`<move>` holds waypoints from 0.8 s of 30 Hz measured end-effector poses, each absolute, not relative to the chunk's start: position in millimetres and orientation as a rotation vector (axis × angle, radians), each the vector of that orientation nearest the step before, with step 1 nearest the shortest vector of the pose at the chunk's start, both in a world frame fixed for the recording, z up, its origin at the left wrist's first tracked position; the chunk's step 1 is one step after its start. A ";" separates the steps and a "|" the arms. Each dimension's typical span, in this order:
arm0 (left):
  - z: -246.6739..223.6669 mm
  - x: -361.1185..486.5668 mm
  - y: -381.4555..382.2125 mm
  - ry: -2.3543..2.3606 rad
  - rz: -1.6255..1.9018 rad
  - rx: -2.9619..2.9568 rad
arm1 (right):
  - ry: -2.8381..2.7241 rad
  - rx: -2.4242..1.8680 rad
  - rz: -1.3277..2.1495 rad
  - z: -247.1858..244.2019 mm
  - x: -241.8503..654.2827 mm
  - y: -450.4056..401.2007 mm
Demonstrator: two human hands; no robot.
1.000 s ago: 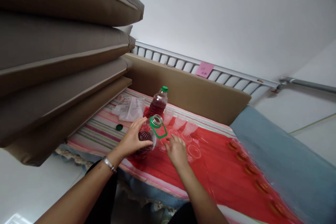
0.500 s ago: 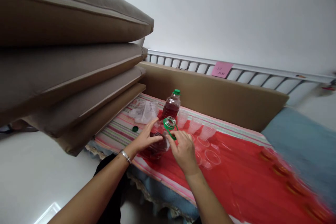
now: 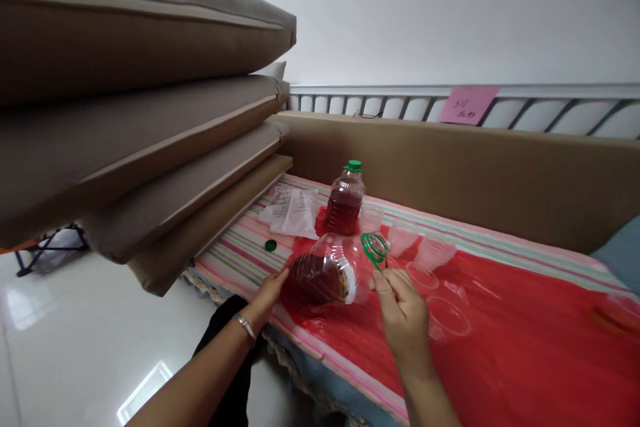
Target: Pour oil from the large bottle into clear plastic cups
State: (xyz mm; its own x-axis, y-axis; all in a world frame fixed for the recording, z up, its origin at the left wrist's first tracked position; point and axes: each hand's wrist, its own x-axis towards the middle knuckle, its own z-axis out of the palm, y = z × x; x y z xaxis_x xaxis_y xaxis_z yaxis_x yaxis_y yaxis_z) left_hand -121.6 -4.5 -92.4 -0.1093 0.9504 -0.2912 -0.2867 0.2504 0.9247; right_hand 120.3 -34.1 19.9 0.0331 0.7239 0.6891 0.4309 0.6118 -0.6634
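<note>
On the red sheet [image 3: 520,360] spread over a striped cloth [image 3: 237,250], we see a clear jug [image 3: 320,273] leaning steeply, its uncapped mouth turned up and to the right and its dark red liquid gathered toward the base. Our right hand [image 3: 404,307] grips the green handle [image 3: 371,250] at the jug's neck, thumb and fingers pinched together on it. Our left hand [image 3: 270,297], with a silver bracelet [image 3: 245,327] at the wrist, touches the base end; its fingers are partly hidden, so we cannot tell how firmly they close. Just behind the jug stands 1 upright bottle [image 3: 345,207] of similar red liquid, its green top in place. To the left, 1 loose green cap [image 3: 271,245] lies on the striped cloth, near a clear plastic bag [image 3: 296,212]. Beyond our right hand we have a row of 3 clear cups [image 3: 435,253], and nearer to us 2 round clear rims [image 3: 450,315] show against the red. A tan board [image 3: 450,173] runs along the back, below a pink note [image 3: 469,105] on the white radiator [image 3: 533,110], and thick cushions [image 3: 150,117] are stacked at the left.
</note>
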 end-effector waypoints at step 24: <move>-38.6 -124.4 -37.1 1.094 1.252 0.560 | -1.319 -0.692 0.692 16.2 142.2 -70.3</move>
State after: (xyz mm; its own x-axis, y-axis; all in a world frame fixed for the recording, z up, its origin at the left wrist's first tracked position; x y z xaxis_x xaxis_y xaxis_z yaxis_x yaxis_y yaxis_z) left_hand -124.4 -37.1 -38.6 -0.0619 0.9370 -0.3439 -0.4663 0.2775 0.8400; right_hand 142.2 -70.3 16.2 0.1185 0.7827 0.6110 -0.0572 0.6197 -0.7828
